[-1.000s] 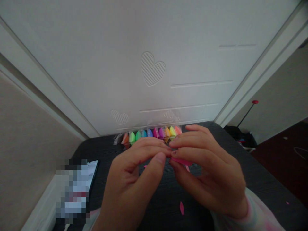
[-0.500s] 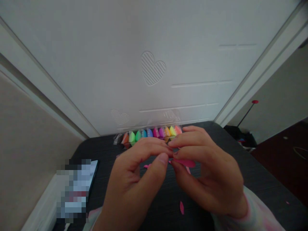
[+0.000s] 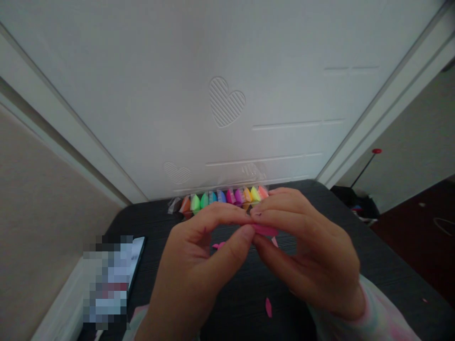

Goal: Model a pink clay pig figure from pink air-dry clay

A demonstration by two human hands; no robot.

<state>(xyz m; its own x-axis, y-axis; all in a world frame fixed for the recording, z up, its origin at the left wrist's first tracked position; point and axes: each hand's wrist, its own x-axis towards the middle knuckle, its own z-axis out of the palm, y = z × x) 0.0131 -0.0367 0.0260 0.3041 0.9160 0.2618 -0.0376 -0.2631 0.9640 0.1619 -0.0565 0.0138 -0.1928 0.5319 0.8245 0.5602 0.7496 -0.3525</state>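
Observation:
A flattened strip of bright pink modelling clay (image 3: 266,230) is held up between both hands, above the dark tabletop. My right hand (image 3: 316,255) pinches it with thumb and fingertips, and part of the strip shows inside that grip. My left hand (image 3: 199,255) meets its left end, thumb and index finger pressed together there. The fingertips of the two hands touch, hiding that end. Below them lies a small pointed pink clay piece (image 3: 268,307). More pink clay (image 3: 220,245) shows through the gap inside my left hand, and a pale pink bit (image 3: 275,241) behind my right.
Along the back edge of the dark table (image 3: 156,265) runs a row of clay packets (image 3: 213,198) in several colours, against a white panel (image 3: 284,94) with embossed hearts. A phone (image 3: 138,248), partly blurred out, is at the left. A tiny pink speck (image 3: 425,300) lies far right.
My left thumb and index finger have closed onto the strip's left end. The strip has shifted slightly left and up, and less of it shows inside my right hand.

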